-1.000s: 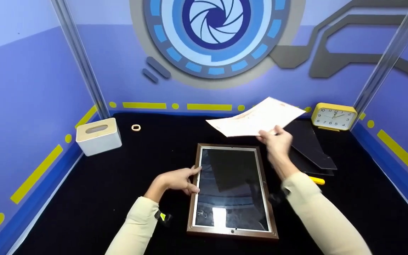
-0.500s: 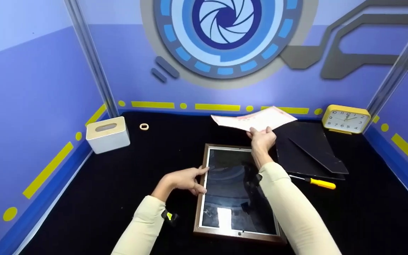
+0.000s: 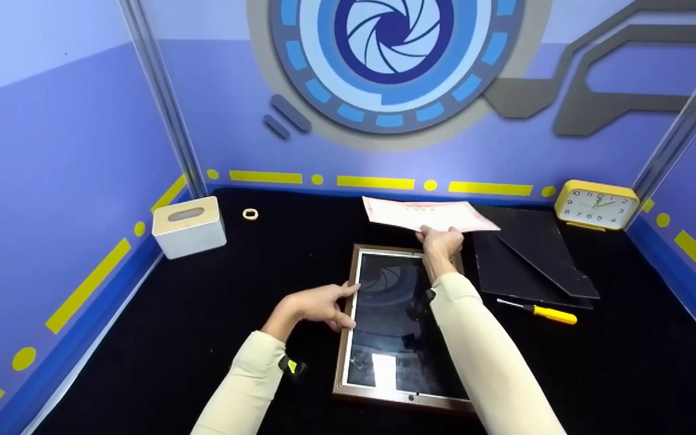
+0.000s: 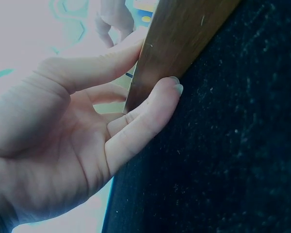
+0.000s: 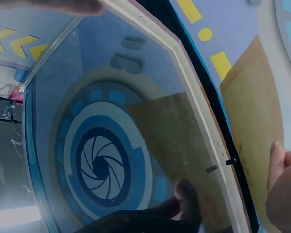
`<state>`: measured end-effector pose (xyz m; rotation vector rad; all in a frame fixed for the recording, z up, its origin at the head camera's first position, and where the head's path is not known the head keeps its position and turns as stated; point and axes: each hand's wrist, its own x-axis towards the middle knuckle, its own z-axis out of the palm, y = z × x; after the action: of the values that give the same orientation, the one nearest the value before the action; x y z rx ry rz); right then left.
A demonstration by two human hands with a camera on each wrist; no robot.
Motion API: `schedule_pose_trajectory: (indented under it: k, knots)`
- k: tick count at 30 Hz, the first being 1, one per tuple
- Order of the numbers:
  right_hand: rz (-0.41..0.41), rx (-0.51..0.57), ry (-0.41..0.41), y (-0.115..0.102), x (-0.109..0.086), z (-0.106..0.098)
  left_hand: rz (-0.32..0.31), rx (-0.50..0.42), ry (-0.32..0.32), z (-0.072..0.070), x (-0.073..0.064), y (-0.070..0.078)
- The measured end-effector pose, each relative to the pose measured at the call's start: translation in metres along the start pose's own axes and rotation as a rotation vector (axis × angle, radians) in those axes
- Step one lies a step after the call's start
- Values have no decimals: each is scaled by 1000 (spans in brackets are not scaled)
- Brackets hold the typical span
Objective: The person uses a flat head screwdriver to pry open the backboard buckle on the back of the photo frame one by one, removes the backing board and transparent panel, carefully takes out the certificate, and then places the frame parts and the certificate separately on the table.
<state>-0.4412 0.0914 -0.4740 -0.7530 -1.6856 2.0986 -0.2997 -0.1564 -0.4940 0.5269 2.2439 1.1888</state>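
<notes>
A brown picture frame with a silvery inner edge and a glossy pane lies on the black cloth. My left hand holds its left side. In the left wrist view, the thumb is at the upper edge of the wooden side and fingers press its outer face. Beyond the frame's far end, my right hand pinches the near edge of a white certificate with a pinkish border. The sheet is raised, bowing slightly. In the right wrist view, the pane reflects the certificate and hand.
Right of the frame lie black boards, one angled over another, with a yellow-handled screwdriver in front. A yellow clock stands at the back right. Back left are a tissue box and a small pale ring. Walls enclose the cloth.
The right hand has brought the certificate left and lower, tilting it flatter behind the frame's far end. The left hand keeps its place on the frame. The head view has shifted slightly.
</notes>
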Motion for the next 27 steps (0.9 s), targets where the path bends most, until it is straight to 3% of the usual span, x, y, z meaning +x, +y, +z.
schedule_pose_trajectory:
  k: [8,14,20,27]
  knots:
    - [123,192,-77,5,-3,8,-11,7,1,0,-2,2]
    - [259,262,-161,-4,0,11,-2,-18,-3,0,-1,4]
    - [375,266,-222,-12,7,12,7,27,8,-2,0,4]
    - [415,206,-228,-8,12,13,-2,30,3,-1,-2,3]
